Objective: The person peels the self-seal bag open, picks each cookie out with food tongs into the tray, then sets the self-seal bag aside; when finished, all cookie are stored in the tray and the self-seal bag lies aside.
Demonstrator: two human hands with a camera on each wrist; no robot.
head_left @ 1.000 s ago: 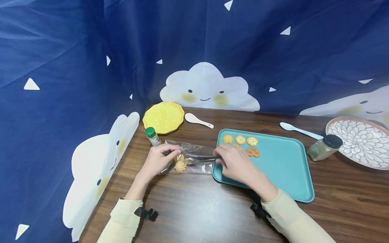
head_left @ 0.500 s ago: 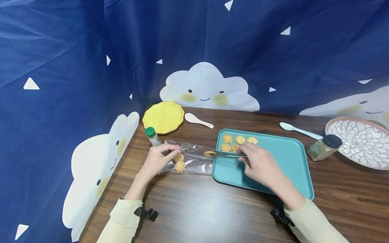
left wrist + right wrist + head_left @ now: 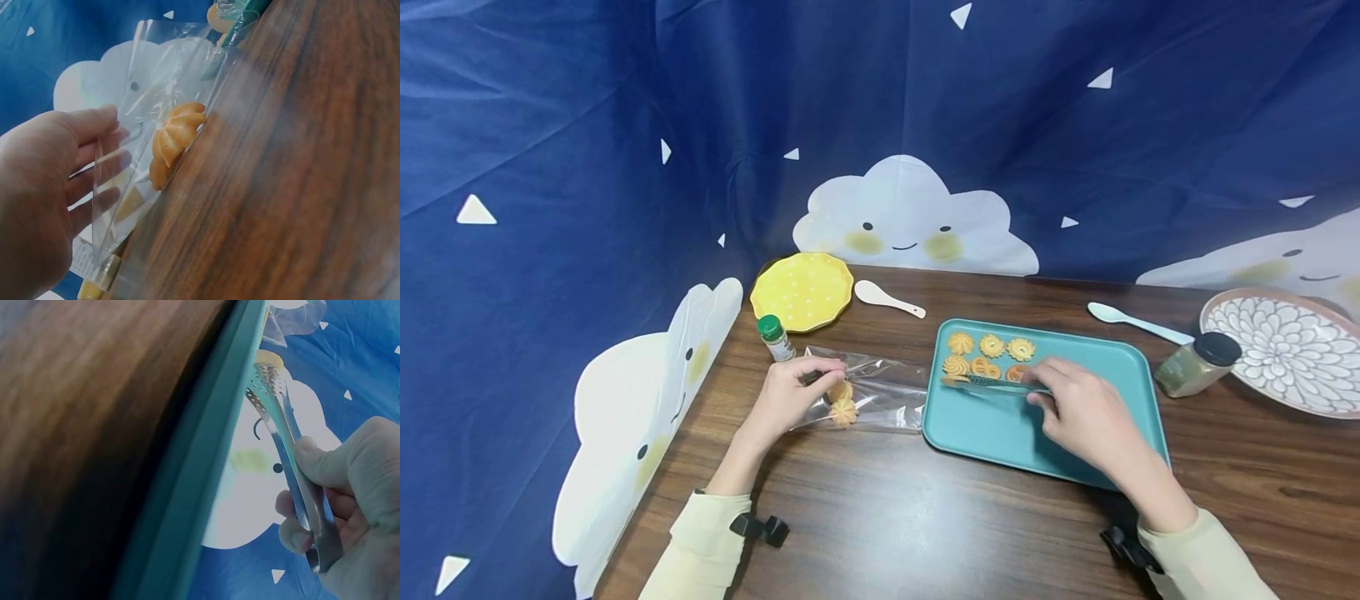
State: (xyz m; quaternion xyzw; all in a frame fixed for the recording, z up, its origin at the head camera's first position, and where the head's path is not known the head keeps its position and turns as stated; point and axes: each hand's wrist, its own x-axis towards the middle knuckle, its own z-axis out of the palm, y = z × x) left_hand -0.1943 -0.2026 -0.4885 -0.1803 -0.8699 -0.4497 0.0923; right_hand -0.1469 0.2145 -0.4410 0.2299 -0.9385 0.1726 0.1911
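My left hand (image 3: 793, 392) pinches the edge of a clear plastic bag (image 3: 178, 69) between thumb and fingers. Inside the bag are ridged butter cookies (image 3: 843, 412), seen close up in the left wrist view. Over the teal tray (image 3: 985, 433), my right hand (image 3: 1086, 412) grips metal food tongs (image 3: 294, 450) with perforated tips. A round cookie (image 3: 269, 359) is at the tips of the tongs, low over the tray's left half. Several cookies (image 3: 991, 346) and pretzel-shaped biscuits (image 3: 983, 367) lie in rows at the tray's back left.
Left of the bag stands a green-capped bottle (image 3: 775, 337). A yellow plate (image 3: 802, 292) and a white spoon (image 3: 887, 297) lie behind. Right of the tray are a black-lidded jar (image 3: 1198, 364), a pale blue spoon (image 3: 1138, 322) and a flower-patterned plate (image 3: 1285, 350).
My right hand has moved right, drawing the tongs out of the bag's mouth with a cookie at their tips, over the tray. My left hand stays on the bag.
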